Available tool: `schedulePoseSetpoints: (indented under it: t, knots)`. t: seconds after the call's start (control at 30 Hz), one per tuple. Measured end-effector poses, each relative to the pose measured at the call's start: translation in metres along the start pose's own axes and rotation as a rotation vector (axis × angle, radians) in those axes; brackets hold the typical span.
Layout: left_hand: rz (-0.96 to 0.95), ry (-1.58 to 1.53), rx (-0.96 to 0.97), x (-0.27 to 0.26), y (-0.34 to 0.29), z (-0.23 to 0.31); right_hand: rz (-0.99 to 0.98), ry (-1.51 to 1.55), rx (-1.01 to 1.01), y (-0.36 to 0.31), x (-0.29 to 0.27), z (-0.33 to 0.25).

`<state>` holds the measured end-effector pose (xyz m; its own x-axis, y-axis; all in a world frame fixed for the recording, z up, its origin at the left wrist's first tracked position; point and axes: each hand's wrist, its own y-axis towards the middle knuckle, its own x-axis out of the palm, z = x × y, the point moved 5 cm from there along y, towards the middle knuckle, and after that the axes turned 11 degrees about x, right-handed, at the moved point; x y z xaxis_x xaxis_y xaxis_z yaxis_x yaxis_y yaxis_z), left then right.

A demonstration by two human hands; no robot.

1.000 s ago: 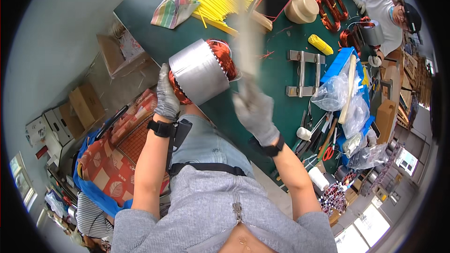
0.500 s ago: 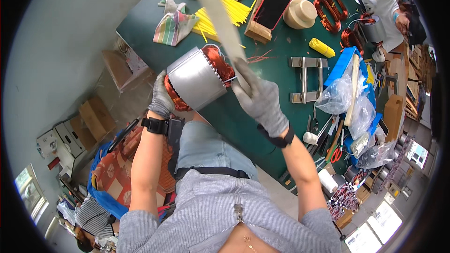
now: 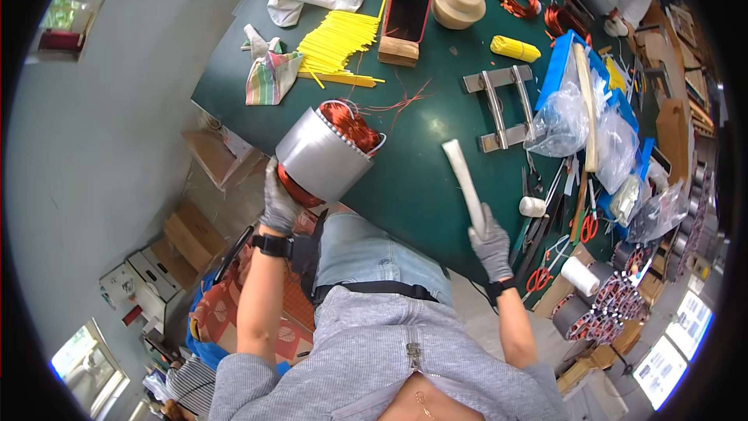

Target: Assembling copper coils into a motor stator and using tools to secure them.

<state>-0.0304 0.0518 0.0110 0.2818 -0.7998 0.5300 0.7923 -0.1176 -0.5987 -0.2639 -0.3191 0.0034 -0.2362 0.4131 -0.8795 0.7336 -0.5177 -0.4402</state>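
A silver motor stator [image 3: 323,157] with copper windings at both ends rests tilted at the table's near-left edge. My left hand [image 3: 280,201], in a grey glove, grips its lower left end; part of the fingers is hidden behind it. White sleeving loops stick out of the upper windings [image 3: 352,126]. To the right, my gloved right hand [image 3: 490,245] is closed round the lower end of a pale flat stick [image 3: 465,185]. The stick points up and away, apart from the stator, over the green table [image 3: 413,179].
Yellow strips [image 3: 339,45], a striped cloth [image 3: 273,74] and a phone [image 3: 409,4] on a wooden block lie beyond the stator. A metal frame [image 3: 499,105], a blue tray [image 3: 562,58] with plastic bags, and scissors [image 3: 538,279] are at right. A co-worker's hand [image 3: 615,26] shows far right.
My right hand has drawn back from the stator's windings toward the lower right, lowering the stick over the table. The stator leans more upright, still in my left hand. The view has shifted.
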Motion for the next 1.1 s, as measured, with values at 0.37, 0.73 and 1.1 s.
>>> schedulePoseSetpoints:
  t: [0.37,0.73,1.1]
  knots:
    - [-0.355,-0.018,-0.328,0.020,-0.079,-0.054,0.069,0.629,-0.270,0.044,-0.064,-0.164]
    - [-0.250,0.393,-0.518,0.064,-0.128,-0.096,-0.545,0.987,0.141,-0.010,-0.005,-0.092]
    - [-0.759,1.260,-0.367,0.169,-0.089,-0.150,0.057,1.447,0.489,-0.097,-0.007,0.008]
